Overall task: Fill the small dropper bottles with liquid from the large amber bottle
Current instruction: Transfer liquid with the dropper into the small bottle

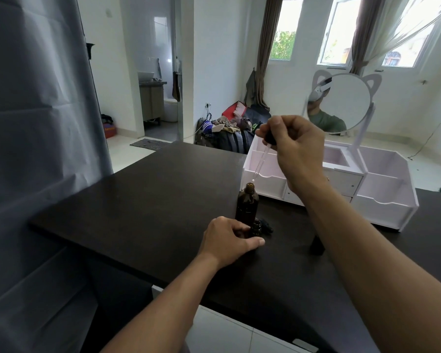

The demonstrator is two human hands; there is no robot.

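Two bare hands work over a dark bench (143, 200), the biggest thing in view, which runs under both forearms. Beyond the right hand (294, 151) stands a white organiser (382, 189) with open compartments and small drawers, and a round mirror with cat ears (340, 103) rises from it just behind that hand. Directly below the right hand, and just past the left hand (227, 240), the large amber bottle (247, 203) stands upright on the bench with its mouth uncapped. The right hand is raised, its fingers curled, thumb and fingertips pinching the black bulb of a dropper (261, 159); the clear glass tube slants down and to the left, its tip hanging just above the amber bottle's mouth and apart from it. The left hand rests on the bench, fingers curled round a small dropper bottle (256, 228), the thumb stretched along the bench on the near side; the little bottle's open neck shows just past the fingertips, beside the foot of the amber bottle. Just right of that small bottle lies a small dark object (267, 225), too dim to name. Another dark small bottle (317, 244) stands under the right forearm, partly hidden by it.
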